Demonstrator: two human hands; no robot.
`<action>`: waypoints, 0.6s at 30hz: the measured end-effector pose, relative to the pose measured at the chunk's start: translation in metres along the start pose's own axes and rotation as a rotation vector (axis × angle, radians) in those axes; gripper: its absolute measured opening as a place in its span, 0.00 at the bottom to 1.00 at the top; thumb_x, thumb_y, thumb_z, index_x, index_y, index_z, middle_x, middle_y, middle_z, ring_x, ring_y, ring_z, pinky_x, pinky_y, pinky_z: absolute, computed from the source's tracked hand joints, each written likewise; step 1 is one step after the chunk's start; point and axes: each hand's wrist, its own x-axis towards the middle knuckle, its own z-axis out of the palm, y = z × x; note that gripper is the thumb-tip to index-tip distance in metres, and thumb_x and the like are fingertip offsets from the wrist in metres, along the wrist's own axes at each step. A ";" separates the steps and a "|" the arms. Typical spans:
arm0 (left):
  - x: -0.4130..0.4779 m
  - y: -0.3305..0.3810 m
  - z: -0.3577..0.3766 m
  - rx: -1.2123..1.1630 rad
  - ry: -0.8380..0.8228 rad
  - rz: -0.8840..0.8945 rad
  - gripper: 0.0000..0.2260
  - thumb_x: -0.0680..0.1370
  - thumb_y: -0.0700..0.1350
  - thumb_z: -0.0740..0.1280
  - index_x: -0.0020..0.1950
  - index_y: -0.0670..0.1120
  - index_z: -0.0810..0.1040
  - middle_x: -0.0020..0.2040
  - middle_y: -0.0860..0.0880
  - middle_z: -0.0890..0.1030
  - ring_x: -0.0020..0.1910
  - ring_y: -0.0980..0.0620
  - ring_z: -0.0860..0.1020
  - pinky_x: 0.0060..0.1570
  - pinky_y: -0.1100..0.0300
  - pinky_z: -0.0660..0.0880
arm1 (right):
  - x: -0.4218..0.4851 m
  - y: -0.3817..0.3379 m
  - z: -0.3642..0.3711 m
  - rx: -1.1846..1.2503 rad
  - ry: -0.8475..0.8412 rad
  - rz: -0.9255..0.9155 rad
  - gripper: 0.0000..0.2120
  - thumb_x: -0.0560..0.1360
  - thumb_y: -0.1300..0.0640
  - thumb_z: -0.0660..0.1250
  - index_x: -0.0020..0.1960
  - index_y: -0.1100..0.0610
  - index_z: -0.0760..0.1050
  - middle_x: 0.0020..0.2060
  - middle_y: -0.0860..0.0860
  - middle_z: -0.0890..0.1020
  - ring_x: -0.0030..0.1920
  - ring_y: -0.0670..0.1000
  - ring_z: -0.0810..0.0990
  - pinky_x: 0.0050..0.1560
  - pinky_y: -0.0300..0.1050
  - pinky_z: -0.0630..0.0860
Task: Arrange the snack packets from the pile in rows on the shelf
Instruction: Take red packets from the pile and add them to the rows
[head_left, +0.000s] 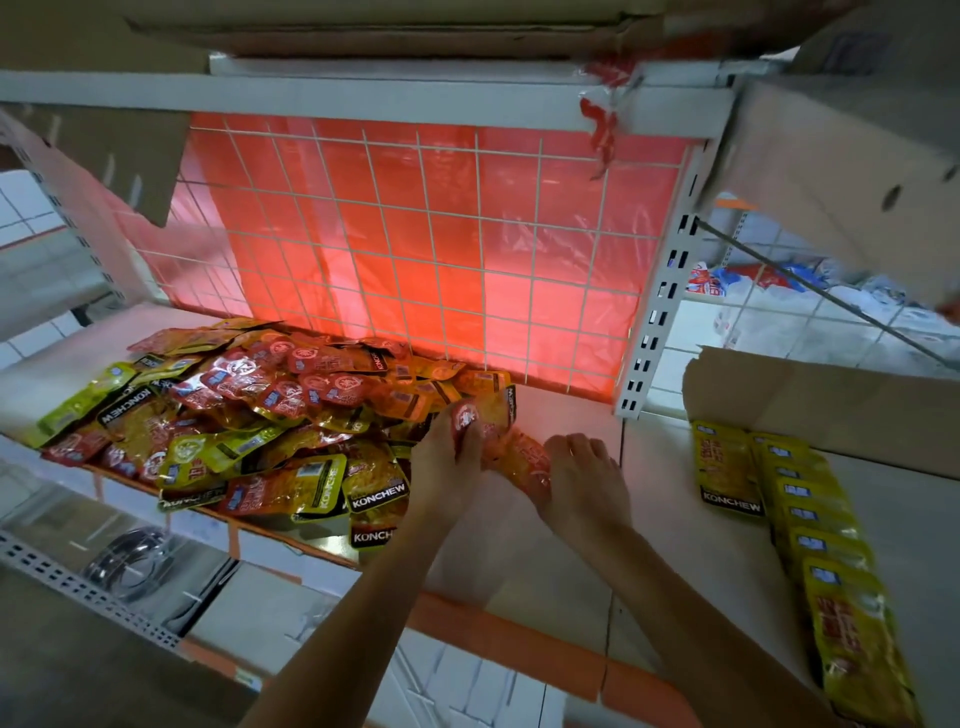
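Held packets (511, 449): red-orange; on the shelf at the pile's right edge; long axis diagonal, far-left to near-right; one packet or several, cannot tell.
Hands: left hand (444, 457) grips the far-left end, thumb on top; right hand (576, 475) holds the near-right end, fingers curled over it; both equally near.
Pile (249, 415): loose red and yellow packets; lies left of the hands, touching the left hand.
Shelf (566, 535): white surface shows right of the hands and toward the near edge; judged the likely spot for the next row.
Row (810, 525): yellow packets, overlapped, running far to near; in the next bay, well right of the hands.
Box (841, 410): cardboard, behind the row; contents hidden.
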 end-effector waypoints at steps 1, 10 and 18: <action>-0.001 0.000 0.001 -0.059 0.012 -0.061 0.09 0.80 0.45 0.63 0.58 0.42 0.75 0.40 0.45 0.78 0.41 0.42 0.78 0.37 0.59 0.68 | 0.004 0.000 0.003 0.034 -0.013 0.018 0.27 0.76 0.39 0.60 0.66 0.56 0.67 0.61 0.53 0.74 0.62 0.55 0.71 0.59 0.49 0.70; -0.010 0.009 0.003 -0.633 -0.015 -0.360 0.06 0.74 0.34 0.70 0.43 0.42 0.76 0.35 0.46 0.75 0.34 0.51 0.75 0.36 0.59 0.75 | -0.008 -0.005 0.002 -0.127 -0.090 0.060 0.19 0.78 0.50 0.56 0.63 0.59 0.69 0.58 0.59 0.76 0.59 0.61 0.71 0.56 0.53 0.69; -0.017 0.050 0.035 -0.977 -0.046 -0.516 0.08 0.74 0.35 0.70 0.40 0.45 0.75 0.30 0.52 0.75 0.28 0.58 0.71 0.26 0.69 0.68 | -0.039 0.045 -0.033 0.360 0.025 0.341 0.11 0.78 0.58 0.58 0.60 0.59 0.71 0.50 0.59 0.81 0.49 0.59 0.80 0.45 0.48 0.75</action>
